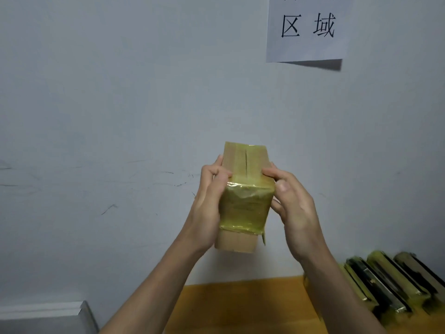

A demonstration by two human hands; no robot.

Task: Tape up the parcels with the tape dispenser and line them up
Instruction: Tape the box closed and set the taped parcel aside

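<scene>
I hold a small cardboard parcel (pixel 244 203) up in front of the wall, above the table. Yellowish tape wraps its middle and runs over the slit in its top flaps. My left hand (pixel 209 201) grips the parcel's left side, thumb pressing the tape at the top edge. On the right side, my right hand (pixel 291 203) grips it with fingers curled over the top edge and thumb on the corner. A loose tape end hangs at the lower right corner. The tape dispenser is out of sight.
Several taped parcels (pixel 390 288) stand in a row against the wall at the right end of the orange table (pixel 240 307). A paper sign (pixel 308 27) hangs on the wall above. A grey-white object (pixel 48 317) sits at the lower left.
</scene>
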